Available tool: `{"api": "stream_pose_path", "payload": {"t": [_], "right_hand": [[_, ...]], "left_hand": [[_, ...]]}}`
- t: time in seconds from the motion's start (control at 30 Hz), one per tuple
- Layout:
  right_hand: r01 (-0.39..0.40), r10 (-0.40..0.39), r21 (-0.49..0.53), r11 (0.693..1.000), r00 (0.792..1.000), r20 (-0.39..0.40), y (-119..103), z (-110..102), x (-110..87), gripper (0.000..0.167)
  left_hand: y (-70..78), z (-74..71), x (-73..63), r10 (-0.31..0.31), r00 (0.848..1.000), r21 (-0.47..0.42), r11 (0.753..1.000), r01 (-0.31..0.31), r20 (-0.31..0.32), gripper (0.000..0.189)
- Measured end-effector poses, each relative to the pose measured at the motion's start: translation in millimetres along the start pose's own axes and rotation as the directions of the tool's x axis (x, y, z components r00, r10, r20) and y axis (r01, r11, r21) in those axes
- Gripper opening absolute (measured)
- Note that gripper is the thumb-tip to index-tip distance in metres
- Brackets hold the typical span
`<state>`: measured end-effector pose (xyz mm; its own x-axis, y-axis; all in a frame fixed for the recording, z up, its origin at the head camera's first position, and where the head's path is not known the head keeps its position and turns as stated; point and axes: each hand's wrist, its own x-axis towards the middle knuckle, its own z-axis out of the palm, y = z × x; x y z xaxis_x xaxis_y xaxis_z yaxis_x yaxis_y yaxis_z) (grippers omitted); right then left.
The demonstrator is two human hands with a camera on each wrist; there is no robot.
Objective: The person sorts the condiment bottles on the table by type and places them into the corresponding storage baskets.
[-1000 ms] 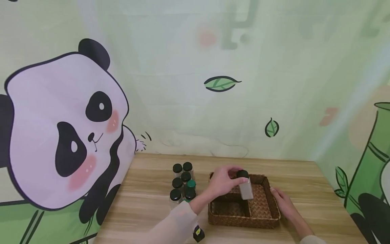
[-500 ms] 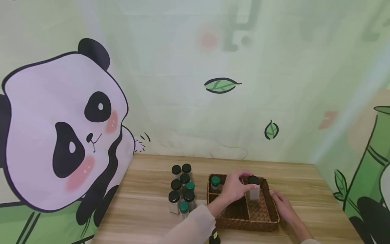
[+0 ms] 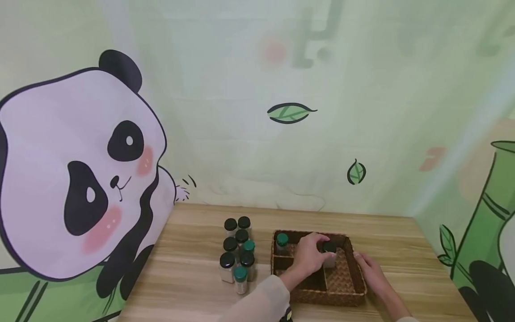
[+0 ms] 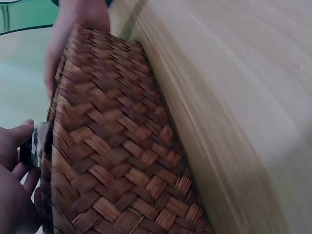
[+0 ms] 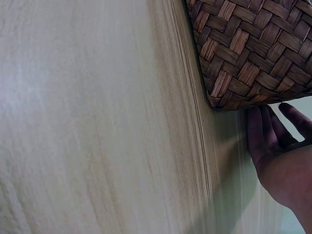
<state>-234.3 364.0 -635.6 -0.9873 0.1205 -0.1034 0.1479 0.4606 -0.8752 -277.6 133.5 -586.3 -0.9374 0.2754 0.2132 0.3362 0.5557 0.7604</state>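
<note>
1. Wallcovering [image 3: 225,80] in pale green closes the back and sides, printed with a large panda [image 3: 92,165] at the left, leaves [image 3: 289,114], and bamboo [image 3: 483,228] at the right.
2. Bench [image 3: 189,268], wood-grained, runs up to that wall and carries everything being handled.
3. Basket [image 3: 327,298], woven brown and divided into compartments, sits on the bench within reach of both hands, probably to keep each carry short.
4. Loose jars [image 3: 242,236], six black-capped and two green-capped, stand upright in a tight cluster left of the basket, presumably gathered for easy picking.
5. Right hand [image 3: 373,271] has its grip apart: fingers nearly straight, tips against the basket's right side, likely bracing it.
6. Left hand [image 3: 307,259] has its grip clamped on the held jar [image 3: 329,261], thumb and fingers around it near the black cap, perhaps so the fingers clear the basket's walls.
7. That jar is inside the right-hand compartment; I cannot tell whether its base touches the bottom.
8. Green-capped jar [image 3: 282,243], slimmer, stands in the back-left compartment.
</note>
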Motion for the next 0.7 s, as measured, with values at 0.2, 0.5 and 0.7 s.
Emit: {"api": "stream_pose_path", "payload": {"t": [0.2,0.5,0.7], "right_hand": [[0.002,-0.002,0.003,1.000,1.000,-0.004,-0.7,-0.9,-1.5,0.065],[0.009,-0.009,0.019,1.000,1.000,-0.005,-5.5,1.2,-3.0,0.063],[0.002,-0.002,0.012,1.000,1.000,0.001,-8.2,0.4,-5.6,0.067]], "left_hand": [[1.6,1.0,2.3,0.003,1.000,0.131,0.991,-0.006,0.021,0.044],[7.3,-5.4,2.6,-0.039,0.996,0.132,0.991,0.028,0.080,0.051],[8.4,-30.1,-0.2,0.001,0.983,-0.004,1.000,0.000,0.183,0.061]]}}
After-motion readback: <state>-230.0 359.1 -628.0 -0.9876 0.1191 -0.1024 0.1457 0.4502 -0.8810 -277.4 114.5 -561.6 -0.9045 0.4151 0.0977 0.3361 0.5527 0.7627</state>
